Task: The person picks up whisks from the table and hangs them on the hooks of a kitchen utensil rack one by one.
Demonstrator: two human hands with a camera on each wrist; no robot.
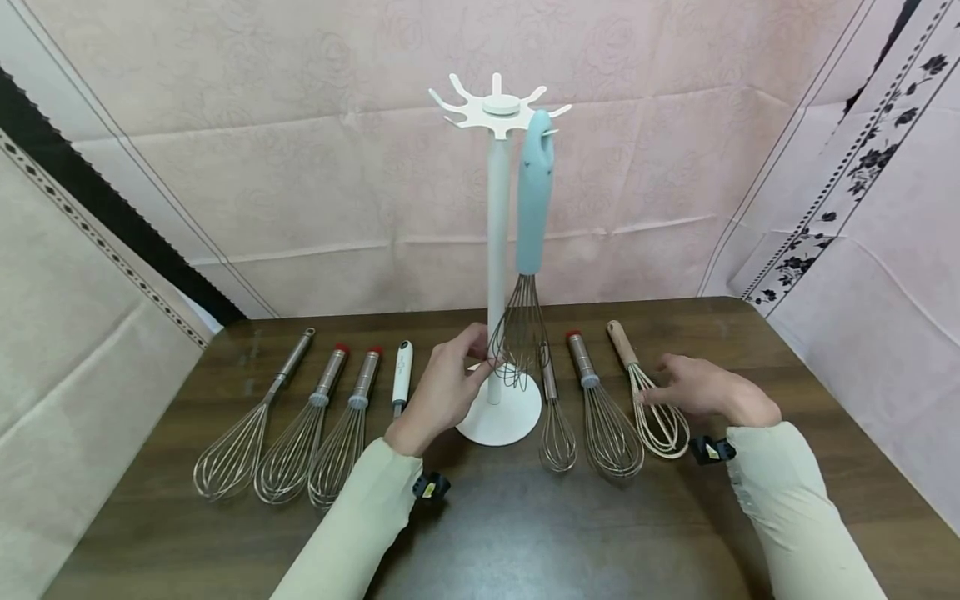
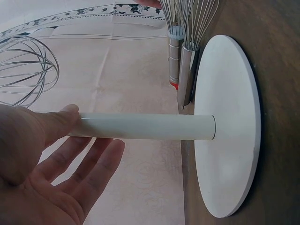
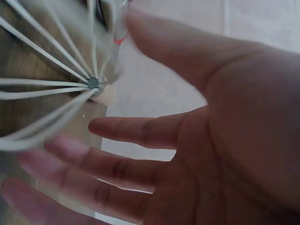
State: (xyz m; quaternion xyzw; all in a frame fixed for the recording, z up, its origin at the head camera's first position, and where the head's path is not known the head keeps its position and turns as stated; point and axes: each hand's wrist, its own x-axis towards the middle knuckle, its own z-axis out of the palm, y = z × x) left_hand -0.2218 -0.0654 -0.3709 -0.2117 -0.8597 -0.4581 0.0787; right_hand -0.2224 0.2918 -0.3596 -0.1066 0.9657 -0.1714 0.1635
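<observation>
Head view: left hand pinches the pole of the white stand low down, beside the wires of the hanging blue whisk. Right hand is at the wooden-handled whisk, last in the row toward the desk's right edge; handle end points at the far edge, wires toward the near one. Best to close around handle or neck, not springy loops, and lift clear of the neighbouring whisk.

Left wrist view: thumb on one side of the pole, fingers on the other, grip light; base sits flat on the desk. Firm pressure would help here, since the blue whisk probably loads the stand to one side.

Right wrist view: fingers spread wide, nothing held. Pale wires lie between thumb and lower fingers, neck out past the fingertips; can't tell if skin touches wire. Grip should probably shift toward the neck first.
</observation>
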